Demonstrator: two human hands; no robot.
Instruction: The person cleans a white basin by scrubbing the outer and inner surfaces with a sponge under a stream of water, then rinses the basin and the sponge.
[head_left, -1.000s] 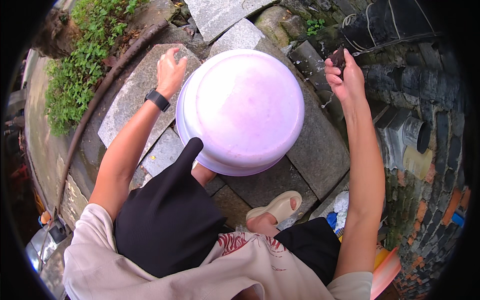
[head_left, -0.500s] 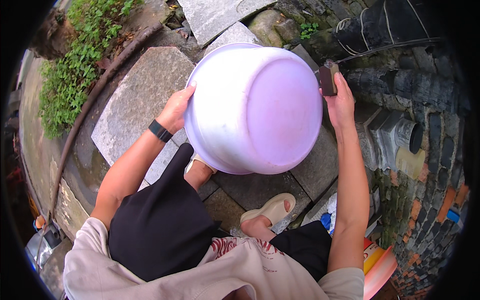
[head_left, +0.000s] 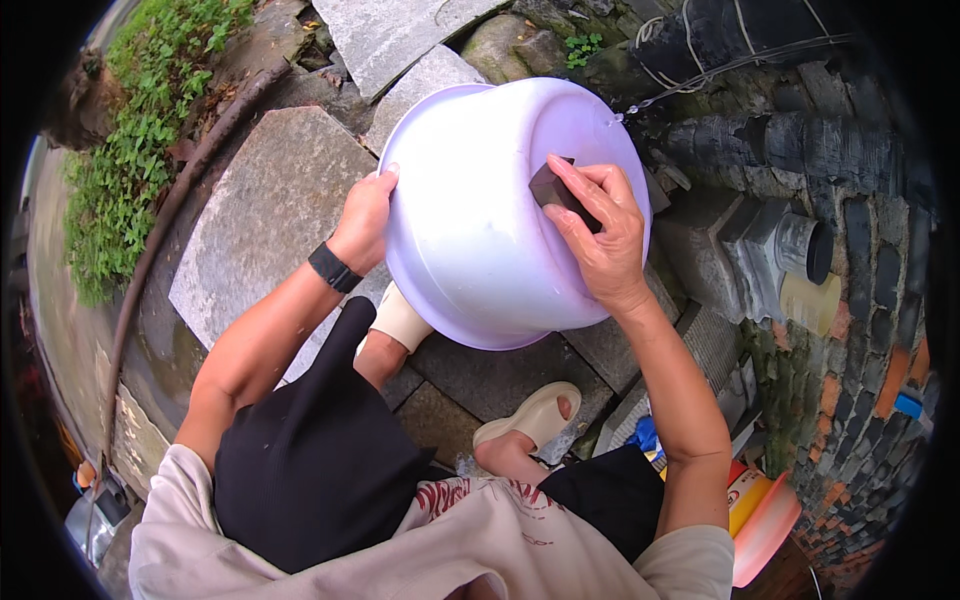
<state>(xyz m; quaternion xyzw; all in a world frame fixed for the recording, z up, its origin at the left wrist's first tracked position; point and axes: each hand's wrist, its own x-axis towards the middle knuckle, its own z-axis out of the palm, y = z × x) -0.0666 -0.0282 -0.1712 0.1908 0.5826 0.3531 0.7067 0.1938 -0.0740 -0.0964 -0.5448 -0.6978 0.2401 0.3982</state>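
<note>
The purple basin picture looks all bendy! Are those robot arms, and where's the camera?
No robot here, just a person working with bare hands. The camera sits on their head and looks down, and its very wide lens bends straight edges. The left hand grips the rim of a purple plastic basin, which is tilted so its underside shows. The right hand holds a dark, sponge-like block at the edge of that underside. Below are stone slabs and the person's beige slide sandals.

Glossy smooth plastic basin [head_left: 475,215], matt block [head_left: 548,191], perhaps foam, rough stone slabs [head_left: 272,205]
</note>
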